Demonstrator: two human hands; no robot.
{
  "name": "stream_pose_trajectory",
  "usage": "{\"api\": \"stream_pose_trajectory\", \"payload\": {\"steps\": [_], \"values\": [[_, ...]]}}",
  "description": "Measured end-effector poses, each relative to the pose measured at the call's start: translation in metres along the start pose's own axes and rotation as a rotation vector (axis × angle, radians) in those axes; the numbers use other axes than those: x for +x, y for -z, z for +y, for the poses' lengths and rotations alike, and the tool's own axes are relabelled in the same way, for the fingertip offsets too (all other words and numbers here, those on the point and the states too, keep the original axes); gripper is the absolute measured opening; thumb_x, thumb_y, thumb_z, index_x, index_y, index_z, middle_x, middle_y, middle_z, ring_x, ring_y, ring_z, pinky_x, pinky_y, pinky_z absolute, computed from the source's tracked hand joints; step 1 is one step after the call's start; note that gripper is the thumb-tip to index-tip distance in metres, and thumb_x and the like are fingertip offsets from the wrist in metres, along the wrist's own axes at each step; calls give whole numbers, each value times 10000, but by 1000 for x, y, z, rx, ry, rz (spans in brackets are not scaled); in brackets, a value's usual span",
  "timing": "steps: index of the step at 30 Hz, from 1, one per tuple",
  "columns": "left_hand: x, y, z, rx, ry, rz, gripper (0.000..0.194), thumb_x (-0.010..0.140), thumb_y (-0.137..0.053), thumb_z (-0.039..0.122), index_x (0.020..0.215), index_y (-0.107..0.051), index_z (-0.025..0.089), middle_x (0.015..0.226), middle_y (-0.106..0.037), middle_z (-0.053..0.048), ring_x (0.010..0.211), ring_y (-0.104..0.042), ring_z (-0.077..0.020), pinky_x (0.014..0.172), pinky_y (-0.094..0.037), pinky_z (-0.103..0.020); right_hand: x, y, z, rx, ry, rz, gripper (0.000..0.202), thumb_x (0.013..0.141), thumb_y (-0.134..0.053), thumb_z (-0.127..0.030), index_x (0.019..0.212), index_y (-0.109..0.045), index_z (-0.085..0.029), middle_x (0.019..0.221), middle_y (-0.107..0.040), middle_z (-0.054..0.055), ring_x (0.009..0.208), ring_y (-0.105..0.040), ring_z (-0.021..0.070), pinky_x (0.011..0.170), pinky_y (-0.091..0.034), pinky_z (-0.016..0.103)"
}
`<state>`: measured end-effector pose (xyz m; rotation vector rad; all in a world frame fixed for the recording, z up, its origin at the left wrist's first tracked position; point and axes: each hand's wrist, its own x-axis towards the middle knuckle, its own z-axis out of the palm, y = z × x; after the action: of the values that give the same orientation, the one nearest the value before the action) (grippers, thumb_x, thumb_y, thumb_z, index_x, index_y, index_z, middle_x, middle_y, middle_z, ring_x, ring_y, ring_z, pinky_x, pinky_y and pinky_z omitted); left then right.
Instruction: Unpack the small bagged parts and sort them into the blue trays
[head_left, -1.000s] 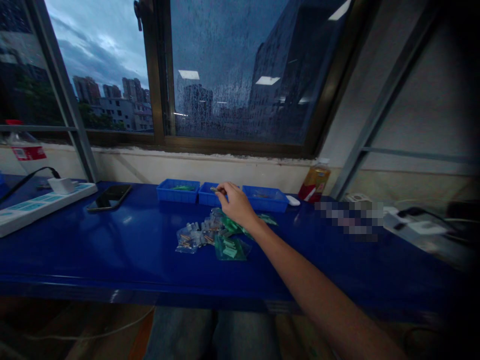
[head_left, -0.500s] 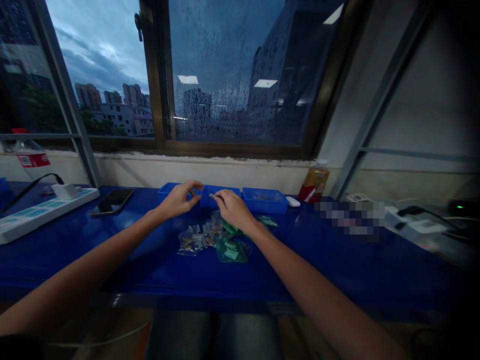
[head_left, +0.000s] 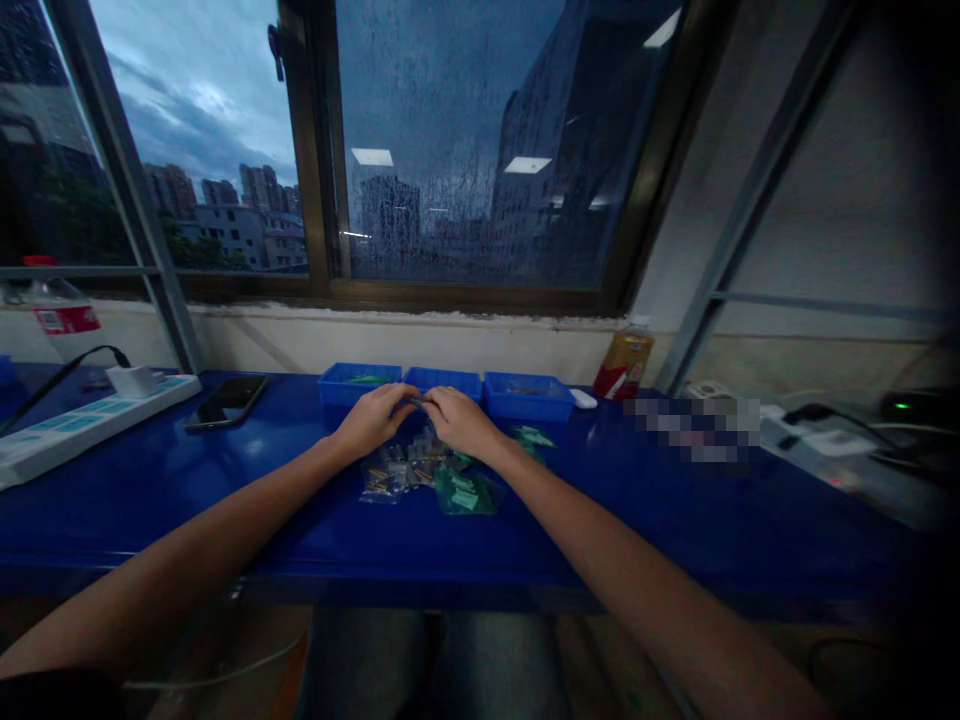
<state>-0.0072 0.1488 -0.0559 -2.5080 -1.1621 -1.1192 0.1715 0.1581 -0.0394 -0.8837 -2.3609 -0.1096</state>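
Observation:
My left hand (head_left: 375, 418) and my right hand (head_left: 459, 420) meet in front of the middle blue bin (head_left: 450, 382). Between their fingertips is a small thin piece (head_left: 418, 401), too small to name. Both hands are closed at the fingertips. Below them on the blue table lie clear bags with brass-coloured pieces (head_left: 381, 482) and a green bag with pale pieces (head_left: 465, 492). Another green bag (head_left: 534, 437) lies right of my right hand. The left blue bin (head_left: 360, 374) holds something green; the right blue bin (head_left: 529, 402) holds small pieces.
A black phone (head_left: 226, 402) and a white power strip (head_left: 97, 425) lie at the left, near a red-capped bottle (head_left: 64, 310). A white object (head_left: 583, 399) and a drink bottle (head_left: 625, 362) stand right of the bins. Cables and adapters (head_left: 832, 450) are at the far right.
My left hand has moved right and closed its fingers at the small piece beside my right hand. The left bin is now less covered.

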Motion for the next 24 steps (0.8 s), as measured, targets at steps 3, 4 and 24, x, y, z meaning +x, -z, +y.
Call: {"api": "stream_pose_trajectory", "payload": {"steps": [3, 4, 24], "values": [[0, 1, 0, 9, 5, 10, 188, 849, -444, 278, 980, -532, 175, 842, -599, -47, 789, -556, -159, 714, -444, -275, -1, 0, 0, 39, 5, 23, 163, 865, -410, -230, 870, -554, -153, 821, -586, 57, 809, -513, 158, 734, -370, 283], [0, 2, 1, 12, 13, 12, 194, 851, -442, 287, 979, -534, 173, 832, -599, -47, 786, -557, -161, 710, -442, -276, -1, 1, 1, 58, 2, 35, 153, 857, -432, -249, 896, -547, -156, 809, -580, 48, 801, -512, 155, 729, -371, 280], [2, 12, 11, -44, 48, -30, 254, 863, -398, 320, 992, -535, 149, 799, -612, -43, 680, -555, -142, 636, -419, -253, -1, 7, -1, 87, 34, 99, 110, 845, -446, -238, 823, -526, -165, 784, -533, 26, 759, -482, 134, 700, -367, 255]]}}
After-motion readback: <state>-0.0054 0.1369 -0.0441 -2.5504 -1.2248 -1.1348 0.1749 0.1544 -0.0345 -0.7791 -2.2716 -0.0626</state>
